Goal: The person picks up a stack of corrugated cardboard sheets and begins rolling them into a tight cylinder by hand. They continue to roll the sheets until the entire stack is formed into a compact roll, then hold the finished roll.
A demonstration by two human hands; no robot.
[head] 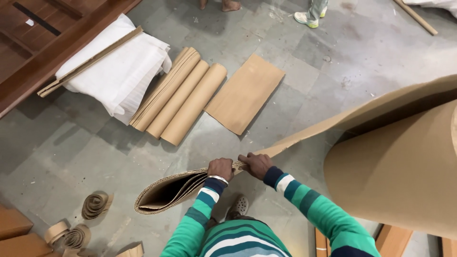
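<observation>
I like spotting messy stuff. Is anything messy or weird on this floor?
Yes. Curled cardboard scraps lie loose on the floor at lower left, and the white foam sheets sit in a crumpled heap.

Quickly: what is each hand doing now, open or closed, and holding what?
Left hand: closed on the folded corrugated cardboard sheet.
Right hand: closed on the same sheet's edge, toward the big roll.

Shot from head height, aimed steeply down and slightly forward over green striped sleeves. Sat close above the left hand [221, 168] and right hand [257, 164], near mid-frame. Took in grey floor [85, 152] ahead, reaching other people's feet [307, 18] at the top edge. Had no second view.
</observation>
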